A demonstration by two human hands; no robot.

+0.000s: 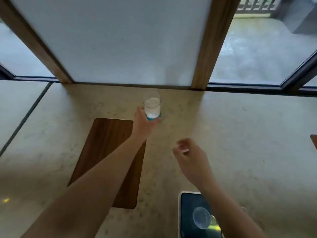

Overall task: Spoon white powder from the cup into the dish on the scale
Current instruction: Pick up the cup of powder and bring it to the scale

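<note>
Head view: left hand (144,125) wrapped round clear glass cup of white powder (152,105) at counter's far edge. Right hand (190,157) loosely curled, empty. Clear round dish (201,217) on dark scale (188,203), near. Risk: no spoon visible; tipping cup spills powder.

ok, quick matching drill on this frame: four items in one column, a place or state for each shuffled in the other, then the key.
Items:
1. cup
2. left hand
3. right hand
4. dish

States:
A. on the dark scale, near edge
B. holds white powder, far side by the window
C. empty, loosely curled above the counter
D. gripping the cup's base

Pairs: 1-B, 2-D, 3-C, 4-A
</note>
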